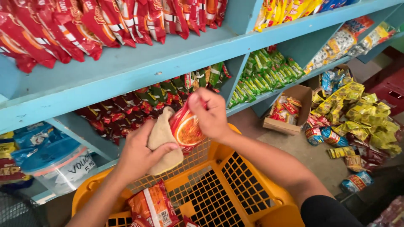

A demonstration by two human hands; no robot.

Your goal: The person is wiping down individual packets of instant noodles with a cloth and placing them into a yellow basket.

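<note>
Pale blue wooden shelves run from nine o'clock up to two o'clock; bare grey floor lies at four o'clock, lit evenly, perhaps by daylight.

Your right hand covers the top of the red noodle packet, and the tan cloth hides its left side. The bottom edge cuts off the yellow basket and the packets inside it.

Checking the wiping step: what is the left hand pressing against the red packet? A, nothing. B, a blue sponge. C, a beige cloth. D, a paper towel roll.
C: the left hand grips a beige cloth against the red packet held by the right hand.
</note>
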